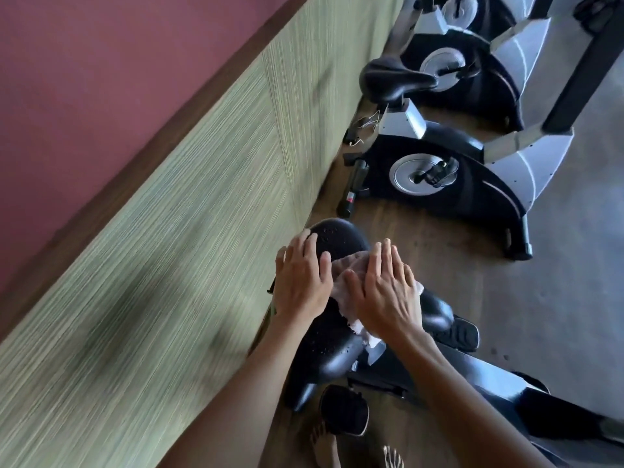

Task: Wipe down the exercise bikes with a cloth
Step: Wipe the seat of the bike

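A black perforated bike seat (pixel 332 243) fills the lower middle of the head view. My left hand (pixel 302 275) lies flat on its left side, fingers straight. A pale crumpled cloth (pixel 351 268) is spread over the seat's right side, and my right hand (pixel 385 288) presses it down with straight fingers. Most of the cloth is hidden under that hand. The black frame (pixel 472 376) of this bike runs down to the right.
Two more exercise bikes stand further along the row, one (pixel 449 177) close ahead and another (pixel 466 65) beyond it. A green striped wall panel (pixel 169 248) runs along the left. My bare feet (pixel 354 450) stand on the wooden floor beside a black pedal (pixel 344 410).
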### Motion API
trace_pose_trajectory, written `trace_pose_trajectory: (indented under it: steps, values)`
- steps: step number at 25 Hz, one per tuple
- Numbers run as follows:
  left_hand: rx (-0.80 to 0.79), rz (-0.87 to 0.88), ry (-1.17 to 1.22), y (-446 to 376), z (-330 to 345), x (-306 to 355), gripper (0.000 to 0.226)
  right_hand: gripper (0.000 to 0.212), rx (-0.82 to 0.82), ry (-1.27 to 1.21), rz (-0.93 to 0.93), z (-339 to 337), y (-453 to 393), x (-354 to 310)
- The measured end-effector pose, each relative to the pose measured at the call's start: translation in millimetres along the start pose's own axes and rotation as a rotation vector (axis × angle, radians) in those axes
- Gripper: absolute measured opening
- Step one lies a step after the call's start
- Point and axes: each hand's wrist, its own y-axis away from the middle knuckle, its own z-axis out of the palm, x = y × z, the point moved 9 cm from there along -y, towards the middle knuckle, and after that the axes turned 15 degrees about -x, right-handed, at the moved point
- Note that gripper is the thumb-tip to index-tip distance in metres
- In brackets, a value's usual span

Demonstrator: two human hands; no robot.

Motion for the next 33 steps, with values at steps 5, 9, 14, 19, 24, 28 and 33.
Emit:
trace_pose_trajectory:
  steps: [5,9,14,19,24,28,33]
  values:
    - [0.021,0.018,0.146,-0.4,0.9,-5.4,0.069,0.092,0.042,0.095,-0.028,7.8,3.2,-5.3]
    - [0.064,-0.138,0.2,-0.4,1.2,-19.0,0.055,0.088,0.035,0.129,-0.103,2.3,-10.4,-1.0]
    - [0.084,-0.128,0.27,-2.6,2.6,-19.0,0.054,0.082,-0.033,-0.005,-0.174,-0.9,-54.4,-20.0]
    - [0.136,-0.071,0.26,-0.4,2.3,-23.0,0.064,0.076,-0.111,0.169,-0.5,2.7,-35.3,-15.9]
    - [0.163,-0.037,0.267,0.3,1.6,-16.7,0.058,0.072,-0.135,0.044,-0.41,-0.6,-68.7,-27.5]
    - [0.195,-0.001,0.323,1.4,0.1,-22.2,0.062,0.067,-0.082,0.176,-0.63,-3.0,-61.3,-48.9]
    - [0.255,0.036,0.402,1.8,-1.8,-25.0,0.056,0.07,-0.162,0.069,-0.525,-1.2,-70.2,-24.1]
